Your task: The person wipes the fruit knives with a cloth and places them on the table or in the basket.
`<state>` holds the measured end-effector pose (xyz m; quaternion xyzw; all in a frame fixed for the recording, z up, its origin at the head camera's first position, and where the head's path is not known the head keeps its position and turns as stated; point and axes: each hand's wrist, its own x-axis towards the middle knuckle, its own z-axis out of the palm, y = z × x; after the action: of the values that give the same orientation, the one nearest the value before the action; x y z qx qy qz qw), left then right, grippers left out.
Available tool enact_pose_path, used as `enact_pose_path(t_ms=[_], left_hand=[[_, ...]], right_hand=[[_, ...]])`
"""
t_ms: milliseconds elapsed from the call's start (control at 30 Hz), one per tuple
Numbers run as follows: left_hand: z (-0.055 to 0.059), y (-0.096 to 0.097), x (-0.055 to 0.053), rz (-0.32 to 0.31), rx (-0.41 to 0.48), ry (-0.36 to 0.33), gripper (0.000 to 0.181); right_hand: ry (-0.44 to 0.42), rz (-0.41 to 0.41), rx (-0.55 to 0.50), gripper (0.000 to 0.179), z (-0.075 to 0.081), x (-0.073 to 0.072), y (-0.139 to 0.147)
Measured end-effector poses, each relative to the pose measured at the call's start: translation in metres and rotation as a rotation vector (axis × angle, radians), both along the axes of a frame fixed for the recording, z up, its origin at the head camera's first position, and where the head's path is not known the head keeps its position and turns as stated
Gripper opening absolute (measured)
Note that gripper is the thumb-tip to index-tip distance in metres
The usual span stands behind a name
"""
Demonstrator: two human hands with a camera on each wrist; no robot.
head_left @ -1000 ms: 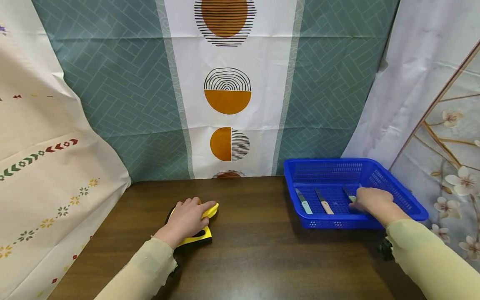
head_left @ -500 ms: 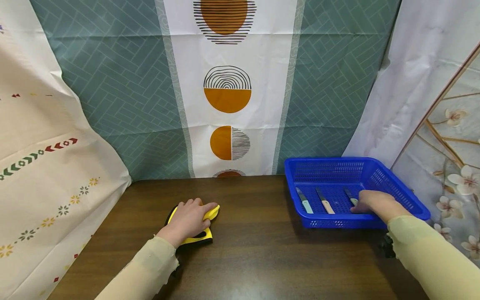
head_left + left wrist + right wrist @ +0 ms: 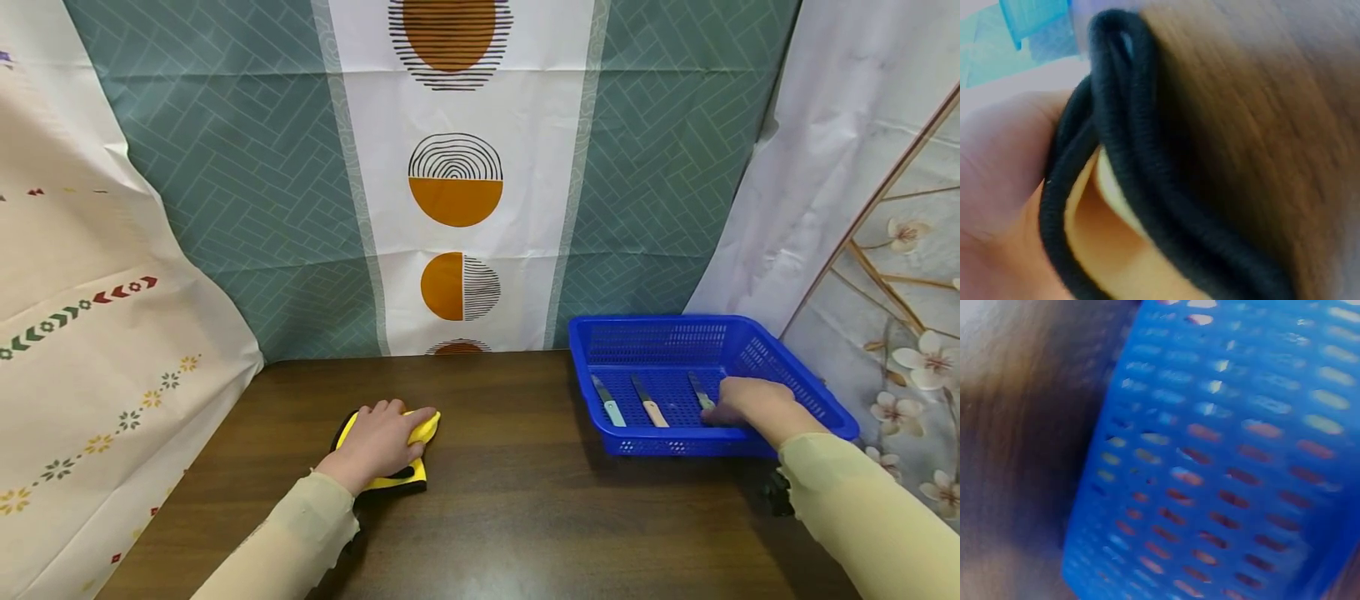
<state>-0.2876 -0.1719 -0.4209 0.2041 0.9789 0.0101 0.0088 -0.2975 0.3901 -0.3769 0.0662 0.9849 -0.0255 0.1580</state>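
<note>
In the head view my left hand [image 3: 378, 442] grips a bunched yellow cloth [image 3: 425, 427] with black edging on the table. The left wrist view shows the cloth's folded black edging [image 3: 1147, 137] close up beside the hand. My right hand [image 3: 753, 404] reaches over the front rim of a blue plastic basket [image 3: 652, 443]. Its fingers pinch the handle of a small knife with a pale green handle [image 3: 707, 402], whose lower end they hide. To the left in the basket lie a knife with a peach handle [image 3: 655, 413] and one with a light blue handle [image 3: 613, 412].
The basket stands at the back right of the brown wooden table [image 3: 510, 500]. A patterned curtain [image 3: 300, 208] hangs behind the table, with a cream cloth [image 3: 112, 358] at the left and a floral one [image 3: 892, 333] at the right.
The pale green knife has turned slightly, more in line with the other knives, and more of its handle shows beside the right hand. The left hand stays on the cloth.
</note>
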Motion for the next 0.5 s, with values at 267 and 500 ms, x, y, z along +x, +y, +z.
enact_pose_path(t_ms=[267,500], left_hand=[[0.01,0.004,0.006,-0.001,0.048,0.011,0.07],[0.016,0.011,0.01,0.006,0.05,0.104,0.071]], right_hand=[[0.3,0.104,0.026,0.059,0.017,0.021,-0.027],[0.532,0.215,-0.025,0.079,0.017,0.039,-0.071]])
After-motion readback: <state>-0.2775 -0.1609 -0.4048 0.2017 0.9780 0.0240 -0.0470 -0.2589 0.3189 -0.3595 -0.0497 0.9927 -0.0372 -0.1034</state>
